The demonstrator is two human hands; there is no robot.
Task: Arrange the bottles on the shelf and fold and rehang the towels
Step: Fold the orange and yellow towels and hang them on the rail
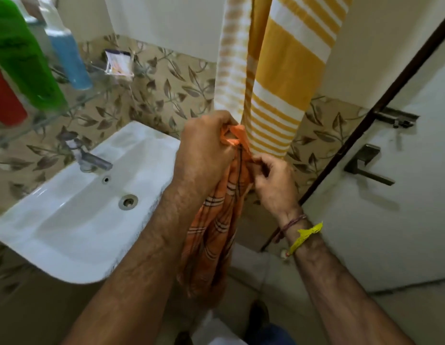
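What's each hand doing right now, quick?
Left hand: closed, gripping the top of the orange towel.
Right hand: fingers pinched on the same orange towel.

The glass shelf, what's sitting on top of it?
On the glass shelf stand a red bottle, a green bottle and a blue bottle, plus a small packet farther along. The bottles' tops are cut off by the picture edge.

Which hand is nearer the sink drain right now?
Left. The left hand, gripping the orange towel, sits just up and right of the sink drain. The right hand is farther right, beyond the towel.
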